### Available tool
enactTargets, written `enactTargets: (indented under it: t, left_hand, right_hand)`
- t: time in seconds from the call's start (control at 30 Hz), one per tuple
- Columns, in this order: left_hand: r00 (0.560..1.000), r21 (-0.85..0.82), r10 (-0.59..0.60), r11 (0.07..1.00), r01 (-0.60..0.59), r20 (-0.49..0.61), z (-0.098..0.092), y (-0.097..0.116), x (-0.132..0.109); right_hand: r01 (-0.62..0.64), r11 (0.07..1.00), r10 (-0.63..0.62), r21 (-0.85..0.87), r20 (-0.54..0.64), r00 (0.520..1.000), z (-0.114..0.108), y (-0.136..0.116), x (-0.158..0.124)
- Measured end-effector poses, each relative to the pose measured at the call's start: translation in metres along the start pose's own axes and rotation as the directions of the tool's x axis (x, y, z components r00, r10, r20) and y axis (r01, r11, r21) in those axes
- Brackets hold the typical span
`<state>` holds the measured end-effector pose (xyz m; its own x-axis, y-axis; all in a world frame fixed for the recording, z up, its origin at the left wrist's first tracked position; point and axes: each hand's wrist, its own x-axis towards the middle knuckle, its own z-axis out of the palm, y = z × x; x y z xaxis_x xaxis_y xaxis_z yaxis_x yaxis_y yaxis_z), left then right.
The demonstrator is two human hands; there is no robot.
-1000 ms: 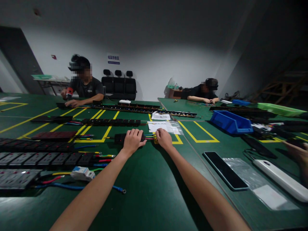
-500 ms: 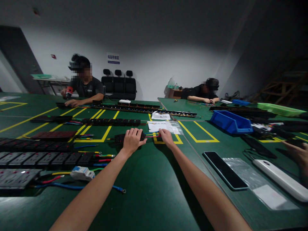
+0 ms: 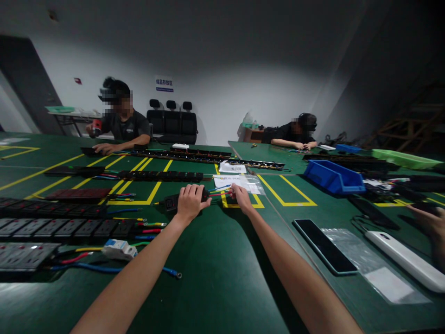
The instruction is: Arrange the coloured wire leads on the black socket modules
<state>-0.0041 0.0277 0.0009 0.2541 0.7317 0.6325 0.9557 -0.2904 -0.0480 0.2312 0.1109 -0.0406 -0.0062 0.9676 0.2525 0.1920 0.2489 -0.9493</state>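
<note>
My left hand (image 3: 190, 204) is wrapped over a short black socket strip (image 3: 170, 203), covering most of its middle. Blue, red and green wires (image 3: 218, 189) run out of the strip's right end. Those wires reach my right hand (image 3: 240, 197), whose fingers pinch around their ends; the tips are partly hidden. Just behind the hands lies a printed paper sheet (image 3: 227, 181) in a clear sleeve. Left of my forearm are longer socket strips (image 3: 66, 228) with ring-ended leads, and a white-and-blue circuit breaker (image 3: 120, 249).
On the right lie a phone (image 3: 325, 246), a white power bank (image 3: 406, 260) and a blue bin (image 3: 333, 177). Another person's hand (image 3: 426, 215) shows at the right edge. Across the green table, a person holds a red power tool (image 3: 96, 126); another person (image 3: 295, 132) leans over the tabletop.
My right hand has turned slightly and the wires now fan out more between my hands. Across the table, the red power tool has risen a little.
</note>
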Motion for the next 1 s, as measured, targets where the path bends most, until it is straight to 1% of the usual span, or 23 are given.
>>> enactTargets:
  t: [0.13, 0.33, 0.57, 0.8, 0.93, 1.0]
  left_hand:
    - [1.0, 0.008, -0.016, 1.0, 0.016, -0.003, 0.0012, -0.0015, -0.0003]
    - [1.0, 0.002, 0.001, 1.0, -0.001, 0.008, 0.0003, -0.0009, -0.0004]
    - [0.999, -0.025, 0.034, 0.999, -0.034, 0.007, -0.0009, 0.0002, 0.0002]
    - [0.993, 0.012, 0.075, 0.997, -0.075, -0.086, 0.0041, -0.0002, -0.0008]
    - [0.995, 0.034, 0.059, 0.998, -0.057, -0.076, 0.0034, -0.0013, -0.0006]
    - [0.996, 0.041, 0.055, 0.998, -0.052, -0.072, 0.0026, -0.0016, -0.0003]
  right_hand:
    - [0.014, 0.998, -0.013, -0.053, 0.027, 1.0, -0.0012, -0.0007, -0.0009]
    - [0.035, 0.992, -0.032, -0.122, 0.021, 0.999, -0.0016, -0.0048, -0.003]
    - [-0.004, 0.992, 0.008, -0.128, 0.024, 1.0, -0.0017, -0.0057, -0.0035]
    - [-0.022, 0.992, 0.022, -0.125, -0.001, 1.0, -0.0016, -0.0035, 0.0]
    - [-0.014, 0.996, 0.015, -0.089, 0.011, 1.0, -0.0008, -0.0056, -0.0014]
    - [-0.012, 0.998, 0.012, -0.063, -0.002, 1.0, -0.0007, -0.0069, -0.0019]
